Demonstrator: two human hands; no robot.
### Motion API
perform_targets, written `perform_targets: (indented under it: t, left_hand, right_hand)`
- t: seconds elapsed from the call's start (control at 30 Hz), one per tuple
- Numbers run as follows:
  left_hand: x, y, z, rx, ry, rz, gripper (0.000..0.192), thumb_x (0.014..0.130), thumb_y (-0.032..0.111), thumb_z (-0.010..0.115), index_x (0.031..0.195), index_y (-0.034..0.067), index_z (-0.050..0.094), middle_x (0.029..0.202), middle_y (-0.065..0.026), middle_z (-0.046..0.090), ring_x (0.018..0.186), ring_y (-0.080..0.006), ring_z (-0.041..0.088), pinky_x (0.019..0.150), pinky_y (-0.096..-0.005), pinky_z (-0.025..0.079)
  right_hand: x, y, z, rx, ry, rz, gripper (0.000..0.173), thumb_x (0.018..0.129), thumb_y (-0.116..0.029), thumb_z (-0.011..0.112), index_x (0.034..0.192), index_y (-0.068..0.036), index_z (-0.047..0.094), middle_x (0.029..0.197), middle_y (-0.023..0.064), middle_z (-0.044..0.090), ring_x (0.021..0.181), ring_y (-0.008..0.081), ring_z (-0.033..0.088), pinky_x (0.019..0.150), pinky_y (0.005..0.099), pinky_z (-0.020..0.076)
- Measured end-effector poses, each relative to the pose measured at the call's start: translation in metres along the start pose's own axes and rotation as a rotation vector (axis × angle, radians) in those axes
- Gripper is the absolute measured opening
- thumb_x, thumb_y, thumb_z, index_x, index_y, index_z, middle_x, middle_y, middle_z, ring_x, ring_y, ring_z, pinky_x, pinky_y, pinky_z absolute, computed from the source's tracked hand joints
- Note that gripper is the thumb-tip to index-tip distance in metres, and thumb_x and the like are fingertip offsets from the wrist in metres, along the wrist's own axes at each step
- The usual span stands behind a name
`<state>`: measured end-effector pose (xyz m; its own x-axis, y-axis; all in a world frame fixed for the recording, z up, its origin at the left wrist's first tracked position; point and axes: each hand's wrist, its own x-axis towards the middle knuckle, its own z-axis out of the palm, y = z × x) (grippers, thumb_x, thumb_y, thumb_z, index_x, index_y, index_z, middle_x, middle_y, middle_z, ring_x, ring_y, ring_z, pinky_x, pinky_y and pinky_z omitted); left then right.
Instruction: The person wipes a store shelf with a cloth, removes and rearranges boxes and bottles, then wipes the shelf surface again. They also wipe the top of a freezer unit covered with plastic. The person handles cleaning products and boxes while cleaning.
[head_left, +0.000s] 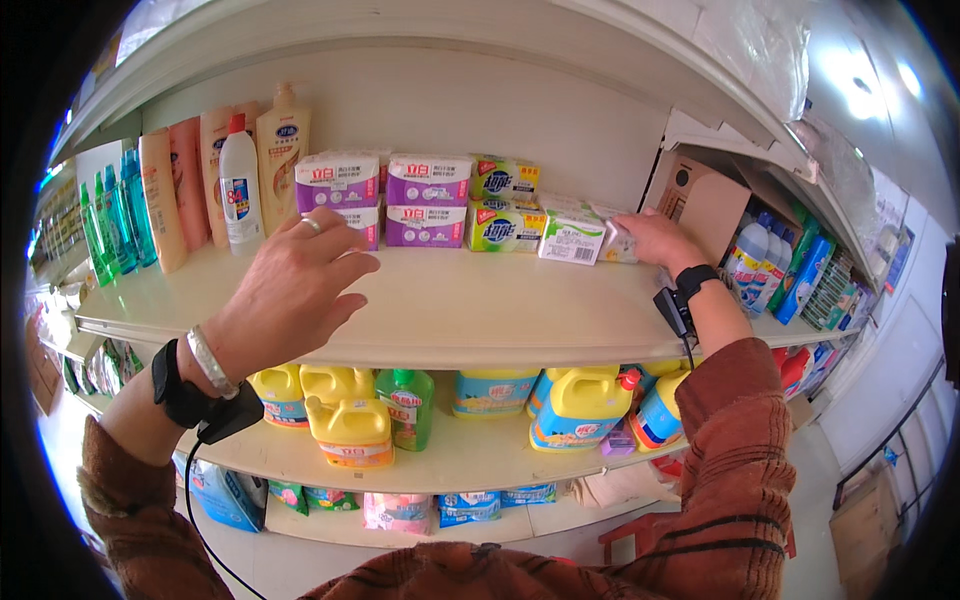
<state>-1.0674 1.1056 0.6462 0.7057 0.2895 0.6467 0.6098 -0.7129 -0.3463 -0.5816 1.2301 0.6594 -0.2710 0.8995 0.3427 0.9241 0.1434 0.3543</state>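
Note:
My left hand (292, 281) hovers in front of the purple-and-white soap packs (426, 226), fingers spread and nothing in them. It partly hides the lower left pack. At the right end of the row, my right hand (660, 238) grips a pale wrapped pack (619, 241); its fingers cover the pack's upper right side. Beside that pack sits a white-and-green box (570, 238). Between it and the purple packs, green-and-yellow laundry soap packs (507, 226) are stacked two high. All of these line the cream shelf (480, 300).
Left on this shelf stand a white bottle with a red cap (240, 187), a pump bottle (283, 146) and several other bottles. A cardboard box (697, 195) and cleaner bottles (750, 251) are at right. Yellow detergent jugs (581, 409) fill part of the shelf below. A cable (191, 510) hangs from my left wrist.

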Motion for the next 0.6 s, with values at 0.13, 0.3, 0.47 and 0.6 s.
perform_targets:
  t: [0.13,0.3,0.47,0.6]
  left_hand:
    - [0.045,-0.008,0.016,0.007,0.044,0.041,0.024,0.072,0.011,0.074,0.094,0.004,0.068,0.098,-0.0101,0.065,0.1,-0.0294,0.058,0.086,-0.0425,0.049]
    - [0.14,-0.002,0.074,-0.003,-0.002,0.005,0.021,0.074,0.012,0.069,0.094,0.004,0.069,0.088,-0.014,0.065,0.093,-0.0332,0.062,0.084,-0.0442,0.051]
    - [0.261,0.017,0.139,-0.15,-0.232,-0.056,0.044,0.08,0.035,0.067,0.114,0.007,0.068,0.11,-0.0136,0.068,0.11,-0.0327,0.06,0.095,-0.0431,0.048]
    - [0.333,0.019,0.195,-0.26,-0.439,-0.134,0.068,0.077,0.048,0.071,0.128,0.005,0.06,0.125,-0.0156,0.063,0.122,-0.0345,0.054,0.102,-0.0441,0.044]
  right_hand:
    - [0.006,0.005,-0.006,-0.102,-0.115,0.06,0.034,0.078,-0.002,0.059,0.111,-0.01,0.065,0.109,0.0137,0.068,0.102,0.034,0.061,0.086,0.0425,0.0516]
    - [0.002,0.039,-0.039,-0.177,-0.015,0.109,0.026,0.078,-0.005,0.06,0.103,-0.008,0.065,0.102,0.0168,0.068,0.099,0.0362,0.064,0.081,0.0462,0.0521]
    - [0.016,0.082,-0.06,-0.169,0.197,0.124,0.024,0.08,-0.005,0.059,0.103,-0.006,0.067,0.099,0.0181,0.069,0.1,0.0382,0.065,0.084,0.0465,0.0525]
    - [0.042,0.081,-0.056,-0.153,0.14,0.192,0.026,0.081,-0.006,0.06,0.105,-0.005,0.068,0.103,0.019,0.07,0.101,0.0373,0.065,0.085,0.0461,0.0532]
